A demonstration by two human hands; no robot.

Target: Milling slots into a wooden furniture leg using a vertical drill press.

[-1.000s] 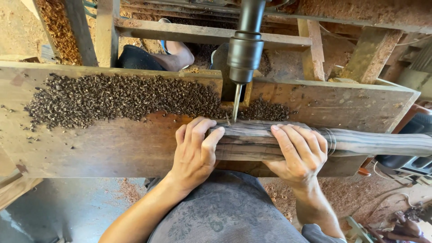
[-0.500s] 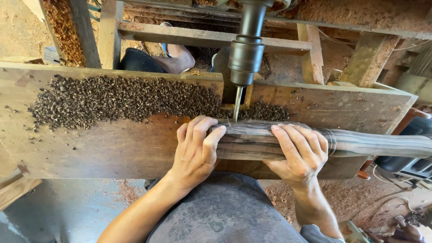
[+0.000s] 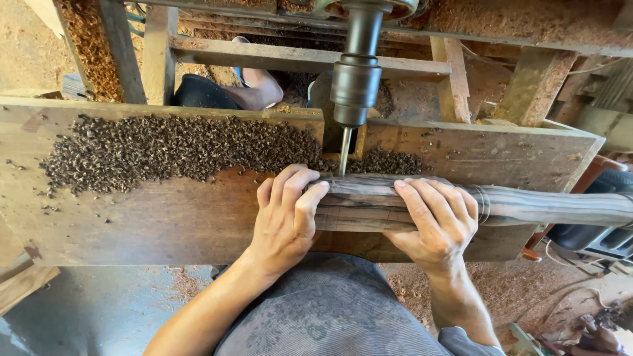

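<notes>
Head view, change: against the frames half a second and a second back, your hands, the workpiece and the bit sit in nearly the same places; only your head has tipped a little. You are holding steady under the bit, by my reading.
Workpiece: the dark turned wooden piece (image 3: pixel 514 206) lies across the wooden work table (image 3: pixel 165 224), its right end reaching past the table edge.
Left hand: your left hand (image 3: pixel 285 221) lies over the piece's left end, fingers together and curled on it.
Right hand: your right hand (image 3: pixel 440 221) presses down just beside it, fingers slightly spread over the wood.
Drill: the drill bit (image 3: pixel 344 150) hangs from the dark chuck (image 3: pixel 356 82), tip at the piece's upper edge between your hands; whether it touches, I cannot tell.
Containers: none shows; the dark shavings (image 3: pixel 171 148) lie loose in a heap on the table, behind your left hand.
</notes>
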